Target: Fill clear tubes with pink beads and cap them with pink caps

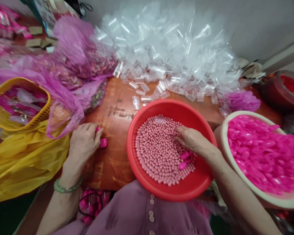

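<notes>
A red basin point(171, 192) holds many small pink beads point(159, 147), with a few bright pink plastic pieces point(186, 159) lying on them at the right. My right hand point(189, 138) reaches into the basin, its fingertips down at the beads; what they pinch, if anything, is hidden. On the wooden table left of the basin, my left hand point(84, 140) has its fingers closed on a small pink plastic piece point(103, 143), which sticks out past the fingertips.
Clear plastic pieces point(166, 49) are heaped behind the basin. A cream tub point(225, 137) of pink parts stands at the right. At the left are a yellow basket point(42, 114), a yellow bag point(26, 160) and purple bags point(73, 42).
</notes>
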Demonstrator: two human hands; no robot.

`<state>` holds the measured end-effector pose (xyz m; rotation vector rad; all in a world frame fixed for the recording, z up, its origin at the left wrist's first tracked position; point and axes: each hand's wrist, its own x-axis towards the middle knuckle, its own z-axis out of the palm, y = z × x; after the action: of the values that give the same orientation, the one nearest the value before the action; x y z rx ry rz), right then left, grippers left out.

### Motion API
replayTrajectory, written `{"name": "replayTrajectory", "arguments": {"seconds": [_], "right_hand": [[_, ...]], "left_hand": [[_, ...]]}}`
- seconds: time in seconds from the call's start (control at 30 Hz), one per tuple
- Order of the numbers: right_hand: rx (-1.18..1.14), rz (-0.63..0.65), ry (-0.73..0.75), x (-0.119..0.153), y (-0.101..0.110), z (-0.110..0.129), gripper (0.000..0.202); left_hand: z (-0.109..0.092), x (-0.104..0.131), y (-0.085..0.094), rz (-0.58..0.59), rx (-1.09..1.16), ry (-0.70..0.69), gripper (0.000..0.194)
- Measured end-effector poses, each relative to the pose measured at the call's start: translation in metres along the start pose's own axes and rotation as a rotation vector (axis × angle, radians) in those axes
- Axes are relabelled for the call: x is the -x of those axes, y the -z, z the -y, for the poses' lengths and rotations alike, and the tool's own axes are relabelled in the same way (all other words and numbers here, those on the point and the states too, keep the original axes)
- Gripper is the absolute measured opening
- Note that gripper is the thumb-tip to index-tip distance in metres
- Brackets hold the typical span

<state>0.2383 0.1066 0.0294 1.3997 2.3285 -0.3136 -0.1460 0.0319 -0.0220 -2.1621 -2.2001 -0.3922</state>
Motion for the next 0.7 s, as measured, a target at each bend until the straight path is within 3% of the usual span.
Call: {"name": "replayTrajectory", "arguments": {"seconds": [0.07,0.17,0.27,0.33,0.47,0.6,0.7], "right_hand": [[-0.018,-0.004,0.031,-0.007,0.009,0.000,0.018],[-0.038,-0.105,0.067,-0.017,0.030,0.001,0.018],[-0.066,-0.137,0.125,-0.029,0.046,0.010,0.021],[-0.044,-0.064,0.154,-0.039,0.046,0.020,0.021],[0.006,-0.005,0.089,-0.063,0.030,0.033,0.028],[-0.054,0.006,0.068,-0.077,0.018,0.028,0.028],[-0.139,-0.032,0.077,-0.077,0.014,0.020,0.032]], "left_hand": [[-0.004,-0.010,-0.003,-0.023,0.050,-0.038,0.030],[-0.029,-0.039,-0.008,-0.045,0.196,-0.076,0.031],[-0.060,-0.072,-0.022,0.104,0.362,-0.171,0.033],[-0.076,-0.088,-0.035,0.154,0.409,-0.129,0.034],[-0.086,-0.096,-0.050,0.095,0.608,0.056,0.036],[-0.091,-0.080,-0.028,-0.027,0.871,0.141,0.031],[-0.107,-0.065,-0.001,-0.137,0.902,0.017,0.026]]}}
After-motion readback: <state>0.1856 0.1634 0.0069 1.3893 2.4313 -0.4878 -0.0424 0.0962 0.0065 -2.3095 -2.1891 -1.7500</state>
